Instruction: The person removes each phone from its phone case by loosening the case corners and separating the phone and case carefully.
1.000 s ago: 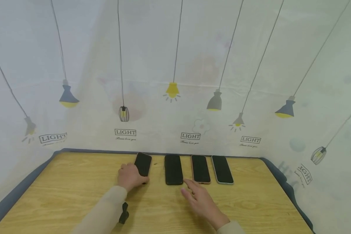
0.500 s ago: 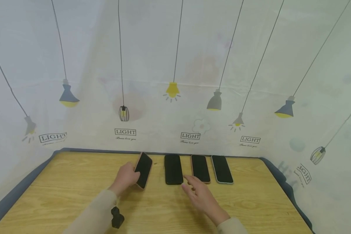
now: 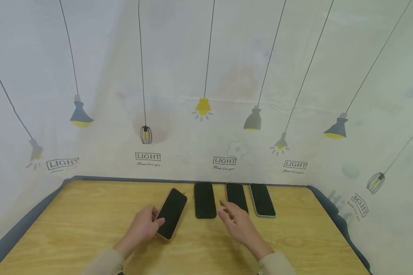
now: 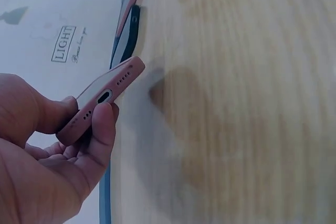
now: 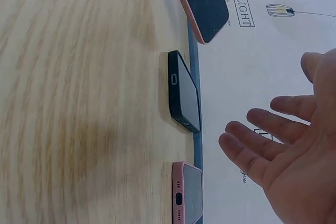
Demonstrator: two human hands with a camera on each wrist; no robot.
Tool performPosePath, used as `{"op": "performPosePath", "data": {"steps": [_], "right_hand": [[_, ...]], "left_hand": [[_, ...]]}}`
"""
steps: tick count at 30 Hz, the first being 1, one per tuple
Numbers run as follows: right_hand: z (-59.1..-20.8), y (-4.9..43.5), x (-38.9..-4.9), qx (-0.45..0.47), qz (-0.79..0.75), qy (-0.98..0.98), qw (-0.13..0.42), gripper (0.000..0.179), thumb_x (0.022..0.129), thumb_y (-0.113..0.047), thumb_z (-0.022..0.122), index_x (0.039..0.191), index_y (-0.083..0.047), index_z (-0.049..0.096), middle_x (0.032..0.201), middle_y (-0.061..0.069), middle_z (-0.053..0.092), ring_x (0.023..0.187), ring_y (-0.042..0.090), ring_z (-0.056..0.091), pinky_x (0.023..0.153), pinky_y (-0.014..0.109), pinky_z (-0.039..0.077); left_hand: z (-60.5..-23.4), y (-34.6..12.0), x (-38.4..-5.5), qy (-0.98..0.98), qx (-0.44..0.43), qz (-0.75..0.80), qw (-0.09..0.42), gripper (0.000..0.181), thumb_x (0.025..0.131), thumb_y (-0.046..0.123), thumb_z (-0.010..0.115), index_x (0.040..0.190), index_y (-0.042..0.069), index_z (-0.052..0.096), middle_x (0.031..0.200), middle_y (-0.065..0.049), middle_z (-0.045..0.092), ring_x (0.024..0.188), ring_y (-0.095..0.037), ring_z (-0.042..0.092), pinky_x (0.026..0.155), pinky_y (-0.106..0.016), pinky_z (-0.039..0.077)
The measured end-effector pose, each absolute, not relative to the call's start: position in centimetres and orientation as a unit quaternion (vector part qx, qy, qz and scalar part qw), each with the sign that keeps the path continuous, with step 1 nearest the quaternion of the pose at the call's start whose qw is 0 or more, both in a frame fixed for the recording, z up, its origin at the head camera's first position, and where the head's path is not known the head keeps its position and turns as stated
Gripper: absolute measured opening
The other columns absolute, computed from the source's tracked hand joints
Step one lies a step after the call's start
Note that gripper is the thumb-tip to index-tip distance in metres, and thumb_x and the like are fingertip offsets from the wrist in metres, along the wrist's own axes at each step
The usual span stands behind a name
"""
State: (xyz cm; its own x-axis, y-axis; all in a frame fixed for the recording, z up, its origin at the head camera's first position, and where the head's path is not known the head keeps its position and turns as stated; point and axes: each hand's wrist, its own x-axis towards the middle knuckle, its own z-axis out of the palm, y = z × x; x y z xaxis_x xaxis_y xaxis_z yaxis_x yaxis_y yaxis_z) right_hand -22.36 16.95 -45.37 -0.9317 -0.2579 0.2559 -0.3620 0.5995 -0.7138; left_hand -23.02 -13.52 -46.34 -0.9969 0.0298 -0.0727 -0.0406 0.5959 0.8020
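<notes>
My left hand (image 3: pixel 145 225) holds a phone in a pink case (image 3: pixel 172 214), thumb on its screen side and fingers beneath. The left wrist view shows the phone's bottom edge (image 4: pixel 105 97) with its charging port, raised off the table above a shadow. To the right, my right hand (image 3: pixel 240 223) hovers with nothing in it, its fingers spread and relaxed in the right wrist view. Nearest to it lie a black-cased phone (image 3: pixel 205 200) and another pink-cased phone (image 3: pixel 236 196), whose lower left part the fingers partly cover in the head view.
A phone with a pale case (image 3: pixel 262 200) lies at the right end of the row, near the table's back edge. The wooden table (image 3: pixel 296 244) meets a pale backdrop sheet (image 3: pixel 179 76) printed with lamps and the word LIGHT. A dark blue border runs along the table's edge.
The left hand has lifted the left pink-cased phone off the table, tilted it, and brought it nearer and slightly right. The right hand has shifted slightly to the right.
</notes>
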Motion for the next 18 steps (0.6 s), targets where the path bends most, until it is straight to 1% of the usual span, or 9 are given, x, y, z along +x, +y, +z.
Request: {"op": "performPosePath", "data": {"steps": [7, 12, 13, 15, 18], "right_hand": [[-45.5, 16.8, -22.6, 0.151, 0.429, -0.889, 0.054, 0.046, 0.109, -0.028, 0.053, 0.145, 0.002, 0.054, 0.136, 0.02, 0.065, 0.122, 0.038, 0.064, 0.1, 0.054, 0.053], [-45.8, 16.4, -22.6, 0.154, 0.447, -0.881, 0.04, 0.049, 0.11, -0.031, 0.052, 0.144, 0.004, 0.054, 0.136, 0.023, 0.064, 0.122, 0.039, 0.063, 0.101, 0.056, 0.052], [-45.8, 16.3, -22.6, 0.154, 0.45, -0.879, 0.039, 0.049, 0.11, -0.031, 0.052, 0.143, 0.004, 0.054, 0.134, 0.023, 0.065, 0.119, 0.038, 0.065, 0.099, 0.055, 0.053], [-46.0, 16.1, -22.7, 0.154, 0.462, -0.873, 0.037, 0.048, 0.11, -0.03, 0.052, 0.142, 0.005, 0.055, 0.128, 0.023, 0.068, 0.112, 0.038, 0.068, 0.094, 0.05, 0.057], [-46.1, 16.0, -22.7, 0.154, 0.484, -0.861, 0.033, 0.045, 0.109, -0.028, 0.053, 0.138, 0.007, 0.057, 0.114, 0.021, 0.072, 0.098, 0.036, 0.072, 0.08, 0.036, 0.061]], "left_hand": [[-46.2, -12.6, -21.4, 0.868, 0.02, 0.494, 0.036, 0.013, 0.096, -0.001, 0.069, 0.102, -0.001, 0.057, 0.084, -0.009, 0.061, 0.07, -0.018, 0.061, 0.055, -0.033, 0.056], [-46.0, -11.8, -20.5, 0.849, 0.062, 0.524, 0.034, 0.014, 0.096, -0.003, 0.068, 0.103, -0.001, 0.056, 0.083, -0.008, 0.062, 0.071, -0.018, 0.06, 0.054, -0.032, 0.056], [-45.9, -11.6, -20.3, 0.845, 0.071, 0.529, 0.036, 0.014, 0.096, -0.003, 0.068, 0.103, -0.001, 0.056, 0.082, -0.008, 0.062, 0.071, -0.018, 0.06, 0.054, -0.033, 0.057], [-45.9, -11.3, -20.0, 0.837, 0.089, 0.539, 0.043, 0.015, 0.096, -0.003, 0.068, 0.104, -0.002, 0.056, 0.083, -0.008, 0.062, 0.072, -0.018, 0.06, 0.054, -0.034, 0.058], [-45.9, -10.7, -19.7, 0.838, 0.111, 0.533, 0.037, 0.016, 0.095, -0.002, 0.069, 0.105, -0.002, 0.056, 0.085, -0.007, 0.061, 0.074, -0.018, 0.059, 0.057, -0.03, 0.056]]}}
